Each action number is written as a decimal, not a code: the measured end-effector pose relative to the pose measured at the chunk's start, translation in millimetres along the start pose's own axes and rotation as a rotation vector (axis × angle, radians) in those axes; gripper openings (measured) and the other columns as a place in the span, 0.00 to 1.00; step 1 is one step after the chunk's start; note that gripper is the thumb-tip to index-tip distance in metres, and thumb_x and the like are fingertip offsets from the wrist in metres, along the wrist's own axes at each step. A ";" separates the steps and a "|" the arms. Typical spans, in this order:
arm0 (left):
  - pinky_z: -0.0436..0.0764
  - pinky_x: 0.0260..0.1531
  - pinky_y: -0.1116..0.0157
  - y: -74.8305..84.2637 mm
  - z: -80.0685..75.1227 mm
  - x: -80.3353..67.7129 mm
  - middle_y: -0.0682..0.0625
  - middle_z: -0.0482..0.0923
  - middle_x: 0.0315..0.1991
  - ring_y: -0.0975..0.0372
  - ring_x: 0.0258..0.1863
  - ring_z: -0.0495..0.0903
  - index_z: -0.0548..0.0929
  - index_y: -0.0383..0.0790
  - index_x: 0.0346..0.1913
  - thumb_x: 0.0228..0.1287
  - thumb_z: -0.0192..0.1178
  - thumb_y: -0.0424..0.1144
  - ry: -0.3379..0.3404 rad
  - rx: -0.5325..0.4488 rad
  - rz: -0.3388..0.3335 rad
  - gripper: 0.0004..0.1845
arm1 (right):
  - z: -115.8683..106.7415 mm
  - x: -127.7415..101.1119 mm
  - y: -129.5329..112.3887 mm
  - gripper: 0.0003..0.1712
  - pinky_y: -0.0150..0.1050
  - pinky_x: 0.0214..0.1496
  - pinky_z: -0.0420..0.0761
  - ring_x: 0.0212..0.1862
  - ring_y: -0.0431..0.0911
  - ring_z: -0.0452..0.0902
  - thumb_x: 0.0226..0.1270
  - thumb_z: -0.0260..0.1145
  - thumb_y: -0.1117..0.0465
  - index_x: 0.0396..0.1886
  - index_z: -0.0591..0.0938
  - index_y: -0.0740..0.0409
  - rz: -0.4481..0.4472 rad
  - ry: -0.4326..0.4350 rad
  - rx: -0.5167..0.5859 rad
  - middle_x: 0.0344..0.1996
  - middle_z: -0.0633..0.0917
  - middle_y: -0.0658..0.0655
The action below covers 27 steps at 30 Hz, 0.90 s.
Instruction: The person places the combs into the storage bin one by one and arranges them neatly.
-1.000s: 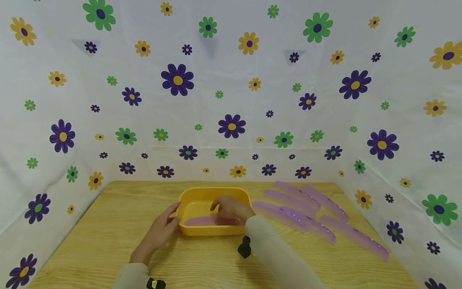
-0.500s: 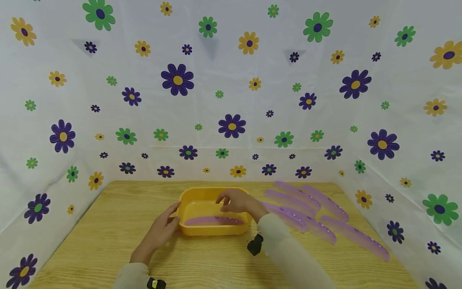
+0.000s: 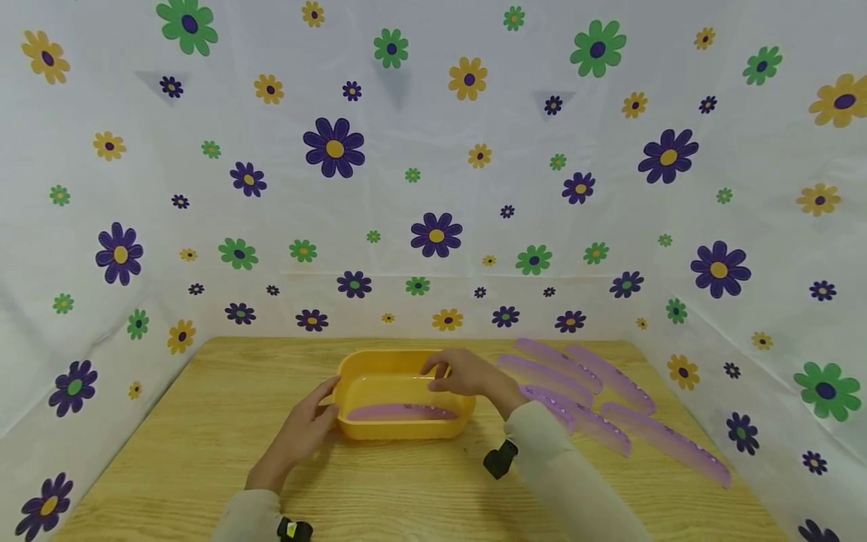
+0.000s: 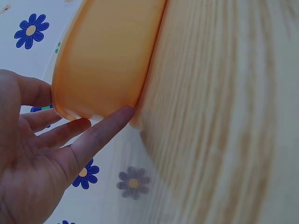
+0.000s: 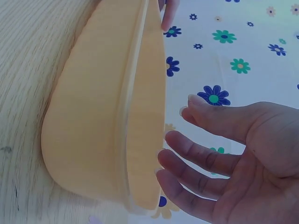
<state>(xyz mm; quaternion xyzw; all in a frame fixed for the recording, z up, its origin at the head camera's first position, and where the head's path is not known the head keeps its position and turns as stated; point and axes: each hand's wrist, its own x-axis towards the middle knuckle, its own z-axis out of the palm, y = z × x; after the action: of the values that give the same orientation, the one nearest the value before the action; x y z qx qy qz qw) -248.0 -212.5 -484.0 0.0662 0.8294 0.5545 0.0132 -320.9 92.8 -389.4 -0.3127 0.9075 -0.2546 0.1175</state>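
Observation:
In the head view, a yellow plastic basin (image 3: 403, 430) stands on the wooden table, and one purple comb (image 3: 400, 412) lies along the near side inside it. My left hand (image 3: 305, 425) touches the basin's left end with relaxed fingers. The left wrist view has the thumb (image 4: 105, 135) stretched along the lower wall and other fingertips against the basin's end. Over the basin's right end, my right hand (image 3: 467, 374) hangs with its fingers loosely bent. Nothing is between its fingers (image 5: 201, 154) in the right wrist view; they are near the basin's rim.
Several more purple combs (image 3: 667, 444) lie spread on the table right of the basin, some overlapping. The right forearm covers part of one comb. A white cloth (image 3: 406, 211) with flower prints rises behind and along both sides of the wooden table (image 3: 223, 406).
My right hand has lifted from the comb in the basin and drawn to the right, uncovering that comb. My left hand stays at the basin's left end.

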 end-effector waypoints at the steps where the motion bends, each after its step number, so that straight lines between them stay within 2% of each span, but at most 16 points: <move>1: 0.91 0.48 0.58 0.4 0.1 0.1 0.30 0.57 0.79 0.37 0.67 0.76 0.56 0.37 0.81 0.83 0.45 0.33 0.002 -0.002 0.000 0.29 | -1.3 -1.3 0.3 0.14 0.46 0.53 0.87 0.43 0.49 0.83 0.73 0.68 0.61 0.55 0.86 0.58 0.007 0.004 0.002 0.41 0.88 0.58; 5: 0.91 0.49 0.58 0.6 0.3 -0.4 0.30 0.57 0.79 0.37 0.67 0.77 0.55 0.37 0.81 0.83 0.44 0.33 0.007 0.004 -0.002 0.29 | -5.3 -5.8 2.3 0.15 0.44 0.52 0.87 0.43 0.48 0.82 0.73 0.68 0.60 0.56 0.86 0.58 0.036 0.014 0.019 0.42 0.88 0.58; 11: 0.91 0.48 0.57 0.3 1.8 -1.4 0.29 0.58 0.78 0.37 0.65 0.78 0.56 0.36 0.81 0.82 0.45 0.31 0.013 -0.004 0.000 0.29 | -9.1 -12.0 9.2 0.15 0.43 0.49 0.87 0.43 0.49 0.81 0.72 0.68 0.62 0.55 0.85 0.61 0.033 0.027 0.032 0.42 0.86 0.59; 17: 0.91 0.48 0.57 1.0 2.5 -0.5 0.29 0.59 0.78 0.38 0.65 0.78 0.56 0.36 0.81 0.82 0.45 0.31 0.016 0.000 0.010 0.29 | -14.4 -19.9 16.8 0.14 0.45 0.51 0.87 0.43 0.49 0.81 0.72 0.68 0.63 0.55 0.85 0.61 0.043 0.035 0.039 0.41 0.86 0.59; 27: 0.91 0.49 0.56 2.0 2.1 0.3 0.30 0.58 0.78 0.38 0.66 0.78 0.56 0.37 0.81 0.82 0.45 0.32 0.016 0.001 -0.004 0.29 | -20.6 -31.0 38.5 0.15 0.44 0.51 0.88 0.43 0.49 0.81 0.71 0.69 0.63 0.56 0.85 0.59 0.117 0.084 0.055 0.42 0.86 0.57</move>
<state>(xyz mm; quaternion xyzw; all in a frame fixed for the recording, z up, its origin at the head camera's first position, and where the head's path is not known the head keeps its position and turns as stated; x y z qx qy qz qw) -247.8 -209.8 -482.9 0.0601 0.8298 0.5548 0.0075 -324.1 146.3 -391.0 -0.2448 0.9211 -0.2850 0.1023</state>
